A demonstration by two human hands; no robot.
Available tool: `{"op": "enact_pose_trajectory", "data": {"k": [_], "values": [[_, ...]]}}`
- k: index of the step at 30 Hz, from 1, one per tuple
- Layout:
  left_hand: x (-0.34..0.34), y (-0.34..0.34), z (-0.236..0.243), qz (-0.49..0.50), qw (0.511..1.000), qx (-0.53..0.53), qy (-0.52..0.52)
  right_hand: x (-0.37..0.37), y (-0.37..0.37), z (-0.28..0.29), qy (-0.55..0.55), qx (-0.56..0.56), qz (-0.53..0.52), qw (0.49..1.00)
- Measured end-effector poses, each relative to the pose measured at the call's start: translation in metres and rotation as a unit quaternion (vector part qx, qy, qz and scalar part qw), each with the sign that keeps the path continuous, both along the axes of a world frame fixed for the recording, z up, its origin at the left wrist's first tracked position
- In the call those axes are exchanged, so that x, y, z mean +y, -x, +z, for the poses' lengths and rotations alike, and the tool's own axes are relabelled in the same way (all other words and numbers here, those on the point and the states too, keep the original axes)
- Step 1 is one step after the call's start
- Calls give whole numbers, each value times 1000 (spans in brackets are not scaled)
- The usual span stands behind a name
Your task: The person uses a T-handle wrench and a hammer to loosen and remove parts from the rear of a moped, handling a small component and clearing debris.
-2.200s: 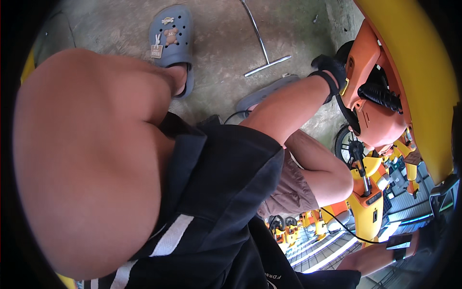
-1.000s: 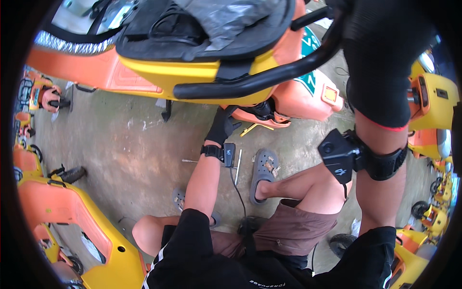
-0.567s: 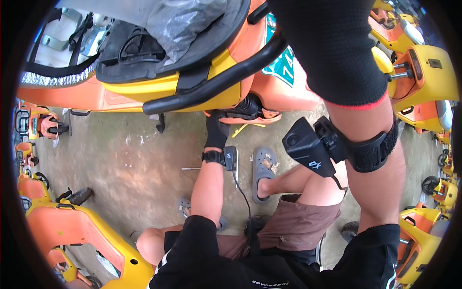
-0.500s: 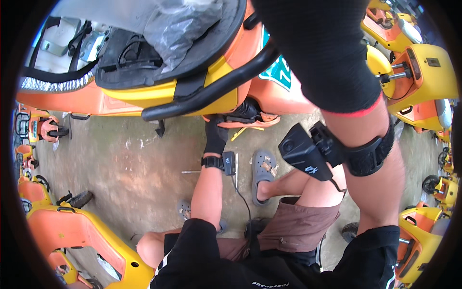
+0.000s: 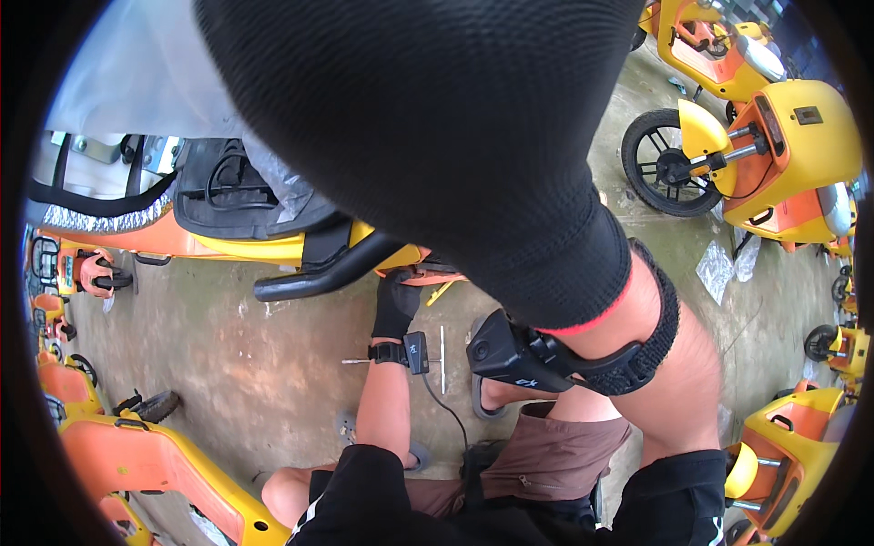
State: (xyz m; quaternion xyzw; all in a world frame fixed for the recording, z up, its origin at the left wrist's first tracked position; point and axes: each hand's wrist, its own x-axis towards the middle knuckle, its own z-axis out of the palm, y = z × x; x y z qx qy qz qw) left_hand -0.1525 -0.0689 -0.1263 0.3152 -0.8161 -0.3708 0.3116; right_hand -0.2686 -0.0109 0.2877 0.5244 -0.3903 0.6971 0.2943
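Note:
My right hand (image 5: pixel 428 118), in a black knit glove, looms close and covers much of the upper middle; its fingers run out of the picture or are hidden. A black camera unit (image 5: pixel 514 353) is strapped to that forearm. Lower down, my left hand (image 5: pixel 395 305), also black-gloved, has its fingers curled at the edge of the orange rear fender (image 5: pixel 426 275) of a yellow-and-orange scooter (image 5: pixel 258 249). Just below it, a metal T-handle wrench (image 5: pixel 442 371) lies on the floor, partly behind my left wrist. The scooter's black grab bar (image 5: pixel 314 284) sticks out beside the left hand.
Clear plastic film (image 5: pixel 146 82) covers the scooter's upper left. Another scooter's front wheel (image 5: pixel 672 164) stands at the right, with plastic scraps (image 5: pixel 716 271) on the concrete floor. An orange-and-yellow scooter frame (image 5: pixel 168 455) is at lower left. More scooters line both sides.
My right hand has swung left and nearer the camera, now hiding the scooter's rear and number plate. My left hand stays at the fender. The view has shifted, showing more at the right.

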Motion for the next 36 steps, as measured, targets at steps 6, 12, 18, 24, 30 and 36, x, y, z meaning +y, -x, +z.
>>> {"op": "enact_pose_trajectory", "data": {"k": [6, 12, 18, 24, 30, 36], "values": [[-6, -8, -6, -30, 923, -97, 372, 4, -13, 15, 8, -17, -45, 999], [-7, 18, 1, -22, 999, 40, -20, -5, -6, 18, 145, 12, -83, 986], [-43, 2, -42, 41, 983, 114, -138, 4, -11, 25, 80, -68, 79, 991], [-40, 19, -43, 100, 917, 242, -302, -1, 3, 20, 57, 2, 63, 996], [-52, 11, -37, 120, 951, 241, -150, 7, -4, 29, 10, 39, 57, 998], [-40, -3, 15, 25, 982, 96, -160, 21, 1, 29, -49, 112, -22, 992]]}}
